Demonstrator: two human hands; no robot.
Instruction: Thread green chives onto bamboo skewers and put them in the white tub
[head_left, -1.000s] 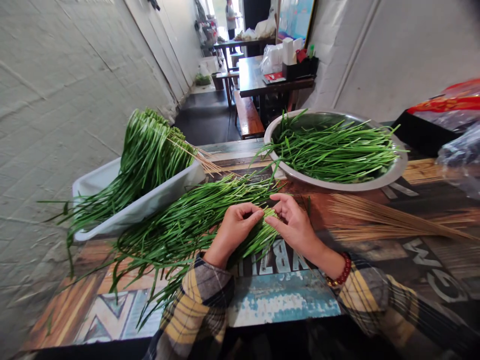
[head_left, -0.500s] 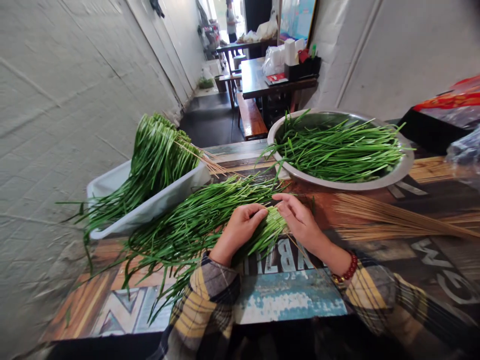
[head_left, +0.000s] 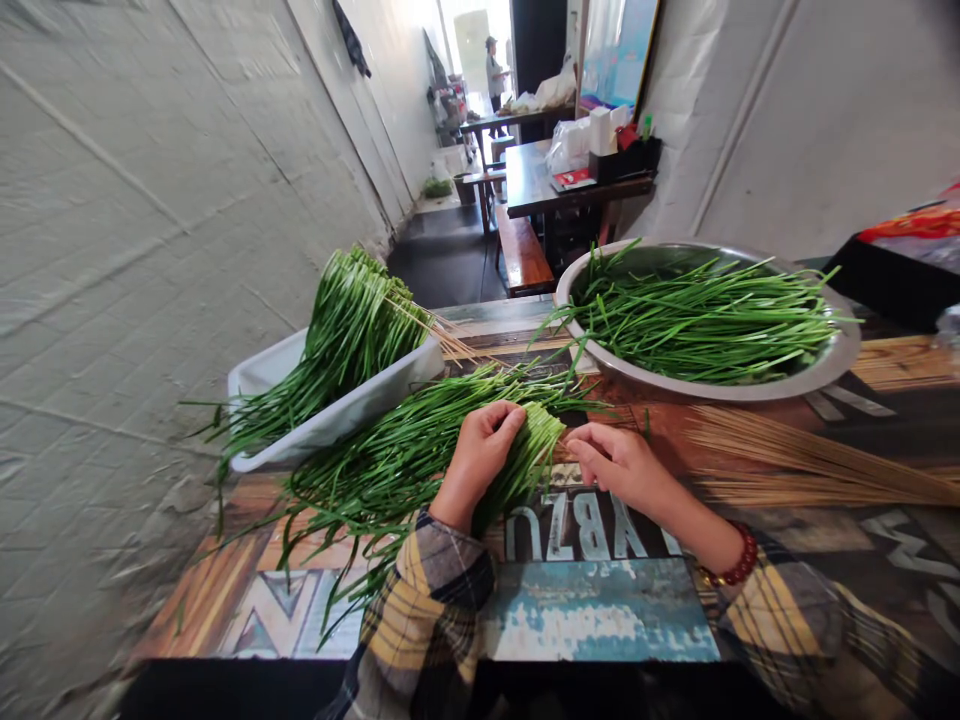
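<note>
My left hand (head_left: 486,450) is closed over a bunch of garlic chives (head_left: 534,445), near their pale cut ends. Just right of those ends my right hand (head_left: 619,465) pinches what looks like a thin bamboo skewer, mostly hidden by the fingers. More loose chives (head_left: 390,440) spread leftward across the table under and behind my left hand. At the left, a white plastic tray (head_left: 330,425) holds chives threaded on skewers (head_left: 367,310), their leaves drooping over its side. A steel basin (head_left: 705,385) at the back right is filled with loose chives (head_left: 712,315).
A fan of bare bamboo skewers (head_left: 810,460) lies on the patterned table (head_left: 607,610) to the right. A black box (head_left: 892,275) with red packaging sits behind. Beyond are a bench (head_left: 523,250), another table (head_left: 529,180) and a distant person (head_left: 495,75). A white wall (head_left: 150,300) borders the left.
My right hand has drawn back rightward from the stem ends, its fingers now pinched. The left keeps its hold on the chives. The whole view has shifted a little.
</note>
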